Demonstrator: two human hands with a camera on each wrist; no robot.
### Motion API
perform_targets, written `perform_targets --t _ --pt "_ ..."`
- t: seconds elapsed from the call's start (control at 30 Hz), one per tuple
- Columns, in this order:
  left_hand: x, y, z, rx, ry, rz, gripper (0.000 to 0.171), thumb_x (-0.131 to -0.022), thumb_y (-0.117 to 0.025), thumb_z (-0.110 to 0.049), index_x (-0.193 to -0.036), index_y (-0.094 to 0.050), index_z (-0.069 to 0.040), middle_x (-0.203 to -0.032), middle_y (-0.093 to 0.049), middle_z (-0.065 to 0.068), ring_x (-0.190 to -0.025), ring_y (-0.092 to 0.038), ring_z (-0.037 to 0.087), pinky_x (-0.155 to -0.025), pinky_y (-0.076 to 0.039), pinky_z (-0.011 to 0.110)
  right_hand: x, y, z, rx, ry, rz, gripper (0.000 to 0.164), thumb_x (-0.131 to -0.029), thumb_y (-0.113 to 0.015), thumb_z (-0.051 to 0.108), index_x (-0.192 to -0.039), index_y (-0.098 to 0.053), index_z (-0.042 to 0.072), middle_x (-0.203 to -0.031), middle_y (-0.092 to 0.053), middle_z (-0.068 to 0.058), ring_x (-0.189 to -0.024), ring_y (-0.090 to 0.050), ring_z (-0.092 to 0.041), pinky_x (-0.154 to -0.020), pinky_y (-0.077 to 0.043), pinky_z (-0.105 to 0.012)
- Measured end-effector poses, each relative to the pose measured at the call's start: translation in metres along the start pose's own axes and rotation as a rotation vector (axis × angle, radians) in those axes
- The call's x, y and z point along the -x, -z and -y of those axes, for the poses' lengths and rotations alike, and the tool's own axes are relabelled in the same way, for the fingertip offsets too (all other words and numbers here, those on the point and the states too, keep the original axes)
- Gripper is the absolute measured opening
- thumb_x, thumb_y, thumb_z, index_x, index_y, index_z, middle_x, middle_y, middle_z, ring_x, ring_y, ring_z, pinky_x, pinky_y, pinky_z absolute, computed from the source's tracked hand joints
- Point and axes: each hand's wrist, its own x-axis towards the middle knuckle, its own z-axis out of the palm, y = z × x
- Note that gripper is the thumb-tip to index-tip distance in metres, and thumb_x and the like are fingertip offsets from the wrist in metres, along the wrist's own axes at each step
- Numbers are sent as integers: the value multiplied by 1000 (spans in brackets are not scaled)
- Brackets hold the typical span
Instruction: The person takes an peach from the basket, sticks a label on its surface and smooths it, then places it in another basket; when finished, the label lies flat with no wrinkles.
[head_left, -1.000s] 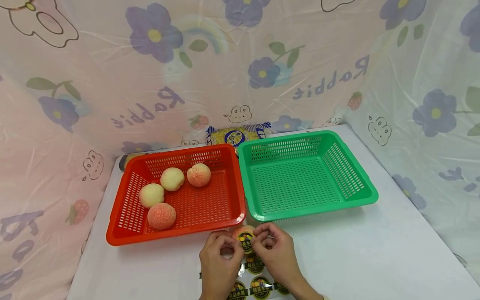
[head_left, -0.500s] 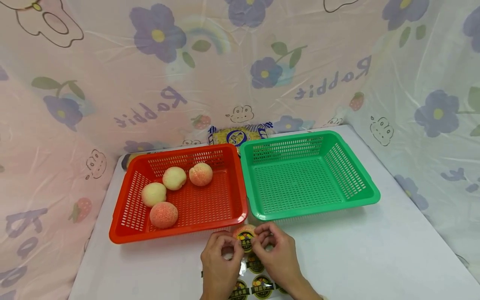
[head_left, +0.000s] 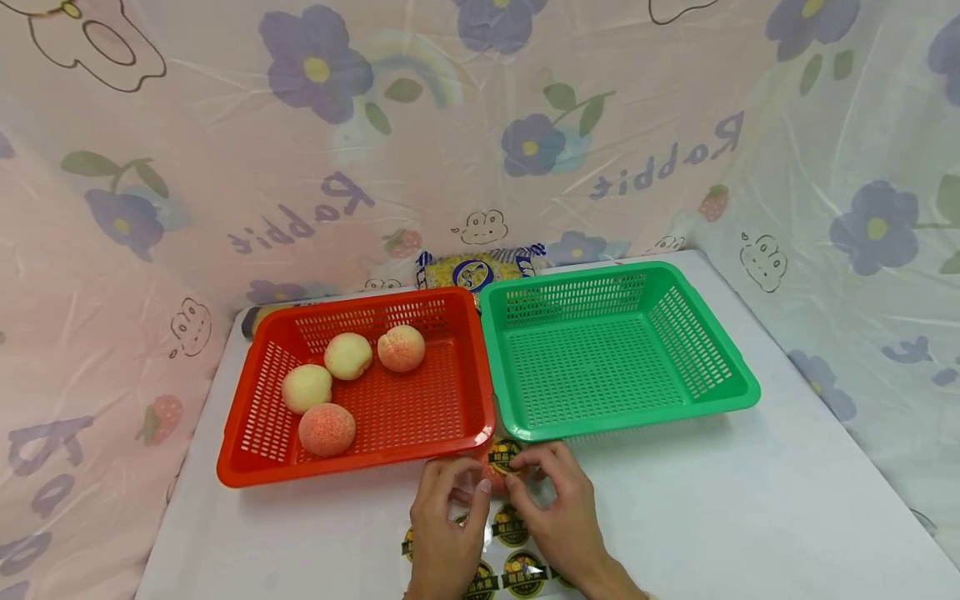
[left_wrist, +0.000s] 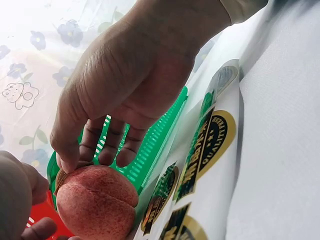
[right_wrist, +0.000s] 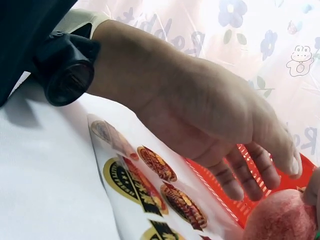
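The peach [head_left: 495,484], in the head view, sits on the desk [head_left: 712,517] between the two hands, just in front of where the red basket [head_left: 360,462] and the green basket [head_left: 637,421] meet. The right hand [head_left: 562,517] pinches a round black-and-gold sticker [head_left: 502,455] by its edge, close against the top of the fruit. The left hand [head_left: 447,525] is released, thumb and forefinger parted at the peach's left side; whether they touch it, I cannot tell. A sheet of matching stickers [head_left: 497,553] lies between the wrists. Four more peaches [head_left: 327,430] rest in the red basket, and a yellow packet [head_left: 472,272] lies behind the baskets.

From the left wrist, the peach shows its crease, with the sticker nearly edge-on beneath the right hand's fingertips.

From the right wrist, the left hand's fingers are loosely bent near the peach, which is cut off at the lower right; a black device [right_wrist: 70,82] sits by the left wrist.
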Motion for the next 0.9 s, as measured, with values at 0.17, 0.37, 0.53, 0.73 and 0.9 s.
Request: perform_targets --t 0.17,0.37,0.53,0.73,0.9 --pt "0 -1 -1 3 -49 1 19 -96 -69 -18 -113 -72 -23 -111 -61 -4 -88 -61 11 -71 -56 29 -3 2 9 16 5 -3 24 -79 -80 1 -94 -72 18 -103 -61 0 -91 -59 -19 -78 -49 -28" --pt "-2 -5 -1 59 -108 55 25 -97 -68 -15 -120 -71 -21 -122 -63 0 -101 -64 11 -79 -57 29 0 4 4 31 47 22 24 -81 -81 7 -88 -71 27 -108 -62 1 -106 -59 -19 -89 -46 -23" --pt "-3 -5 3 45 -123 32 25 -94 -71 -16 -118 -73 -24 -118 -61 -3 -95 -63 7 -71 -56 29 0 5 -7 -44 164 59 23 -85 -79 9 -96 -72 27 -110 -62 1 -102 -59 -14 -85 -48 -20" --pt "-4 -2 7 60 -149 43 25 -93 -73 -15 -117 -74 -21 -113 -60 0 -83 -62 5 -68 -57 26 -2 6 -9 -67 188 71 26 -85 -79 9 -107 -75 21 -108 -61 2 -90 -58 -12 -72 -51 -24" --pt "-7 -3 9 74 -197 33 32 -88 -79 -15 -119 -73 -18 -110 -60 0 -78 -60 6 -66 -54 25 -3 8 -7 -40 179 77 31 -82 -83 9 -111 -77 18 -108 -61 0 -86 -59 -12 -67 -52 -25"
